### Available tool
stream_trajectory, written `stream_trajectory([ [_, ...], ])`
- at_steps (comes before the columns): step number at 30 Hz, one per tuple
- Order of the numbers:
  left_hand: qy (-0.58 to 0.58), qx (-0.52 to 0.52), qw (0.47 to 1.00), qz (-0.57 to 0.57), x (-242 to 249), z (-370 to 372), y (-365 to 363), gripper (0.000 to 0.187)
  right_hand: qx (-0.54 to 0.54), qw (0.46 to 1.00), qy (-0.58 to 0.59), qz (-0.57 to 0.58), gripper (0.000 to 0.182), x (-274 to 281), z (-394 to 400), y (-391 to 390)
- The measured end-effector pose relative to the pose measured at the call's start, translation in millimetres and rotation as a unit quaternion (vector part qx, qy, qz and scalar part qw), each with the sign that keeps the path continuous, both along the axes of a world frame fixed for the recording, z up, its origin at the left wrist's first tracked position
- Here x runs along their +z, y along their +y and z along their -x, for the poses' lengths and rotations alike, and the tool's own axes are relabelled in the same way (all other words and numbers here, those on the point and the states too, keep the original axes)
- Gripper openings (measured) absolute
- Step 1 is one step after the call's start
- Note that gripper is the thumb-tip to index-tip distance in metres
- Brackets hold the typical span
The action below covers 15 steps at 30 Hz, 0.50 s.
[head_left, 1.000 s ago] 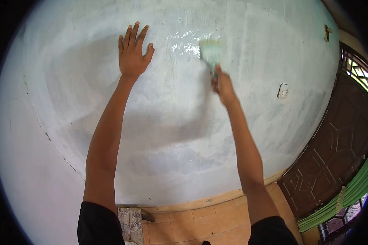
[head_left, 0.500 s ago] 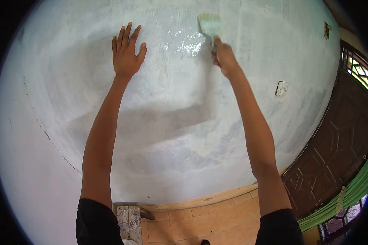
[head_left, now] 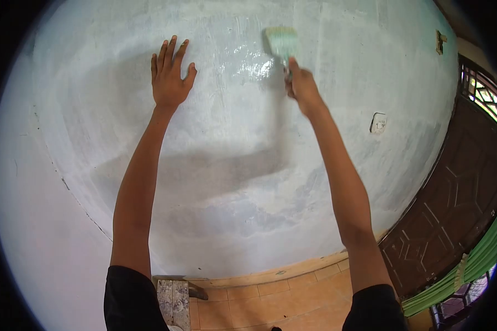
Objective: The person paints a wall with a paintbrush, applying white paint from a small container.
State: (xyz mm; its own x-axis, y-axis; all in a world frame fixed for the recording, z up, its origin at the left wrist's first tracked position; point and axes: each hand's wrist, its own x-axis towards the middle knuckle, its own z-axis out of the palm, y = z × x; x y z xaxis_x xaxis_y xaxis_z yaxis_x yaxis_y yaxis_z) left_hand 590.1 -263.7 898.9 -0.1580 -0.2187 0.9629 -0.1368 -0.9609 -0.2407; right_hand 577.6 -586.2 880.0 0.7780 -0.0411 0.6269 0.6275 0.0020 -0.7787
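My right hand [head_left: 303, 85] is wrapped round the handle of a wide paintbrush [head_left: 282, 42], whose pale, green-tinted bristles point up against the wall [head_left: 232, 127]. To the left, my left hand [head_left: 171, 77] rests against the wall with its fingers spread and nothing in them. Between the two hands a glossy wet patch [head_left: 251, 65] shines on the patchy white and pale grey surface. Shadows of my arms fall across the wall below.
A white wall socket [head_left: 378, 123] and a small fixture [head_left: 441, 42] sit on the right of the wall. Further right are a dark wooden door [head_left: 447, 193] and a green curtain [head_left: 464, 270]. Below stands a paint-spotted bench [head_left: 174, 303] on orange floor tiles [head_left: 270, 303].
Both hands and the wall appear slightly lower or shifted in the view, mostly from a small head movement. The paintbrush stays at nearly the same place on the wall; the grip is unchanged.
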Motion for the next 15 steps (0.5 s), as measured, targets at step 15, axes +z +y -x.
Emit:
stream_trajectory([
  [15,0.007,-0.004,1.000,0.003,0.7,2.3,-0.1,0.056,0.005,0.994,0.110,-0.001,0.050,-73.6,38.4,0.1],
])
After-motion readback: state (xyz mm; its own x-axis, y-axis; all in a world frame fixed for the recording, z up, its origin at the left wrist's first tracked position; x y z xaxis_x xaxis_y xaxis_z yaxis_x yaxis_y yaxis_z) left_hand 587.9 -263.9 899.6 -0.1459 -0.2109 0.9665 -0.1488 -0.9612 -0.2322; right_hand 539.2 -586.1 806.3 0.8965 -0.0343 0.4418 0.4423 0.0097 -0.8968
